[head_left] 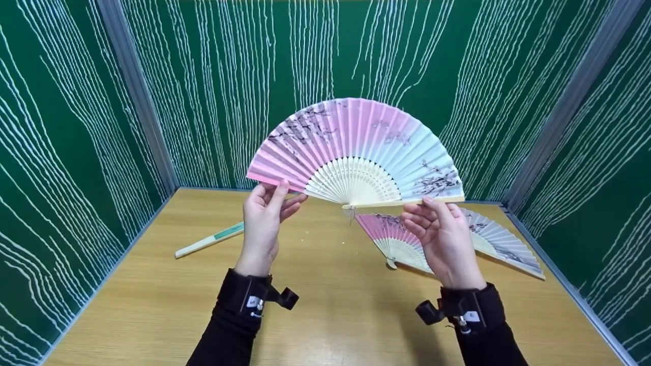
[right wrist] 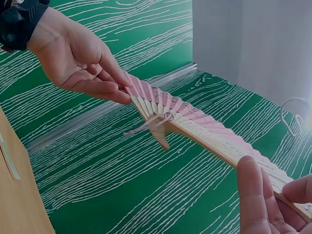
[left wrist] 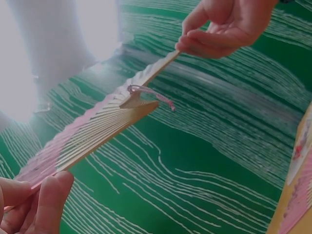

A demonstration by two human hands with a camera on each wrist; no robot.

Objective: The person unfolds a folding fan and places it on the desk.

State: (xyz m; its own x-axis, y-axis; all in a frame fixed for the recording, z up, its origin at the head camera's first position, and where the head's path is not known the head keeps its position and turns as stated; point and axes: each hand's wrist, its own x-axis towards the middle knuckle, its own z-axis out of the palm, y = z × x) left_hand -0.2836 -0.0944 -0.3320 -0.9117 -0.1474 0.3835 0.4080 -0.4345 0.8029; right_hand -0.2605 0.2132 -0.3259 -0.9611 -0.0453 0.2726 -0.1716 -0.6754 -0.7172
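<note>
Spread wide above the table, a pink and pale blue folding fan (head_left: 351, 137) with dark blossom branches hangs between both hands. The left hand (head_left: 267, 218) pinches its pink end between thumb and fingers. At the pale blue end, the right hand (head_left: 442, 234) pinches the wooden outer rib. A thin cord (left wrist: 151, 91) dangles from the fan's pivot in the left wrist view. Behind the right hand, a second pink fan (head_left: 391, 236) lies spread on the table, partly hidden by that hand.
On the wooden table (head_left: 325, 315), a greyish spread fan (head_left: 503, 241) lies at the right. A folded fan with a green part (head_left: 208, 244) lies at the left, its far end hidden by the left hand. Green walls (head_left: 427, 66) with white wavy lines stand around the table.
</note>
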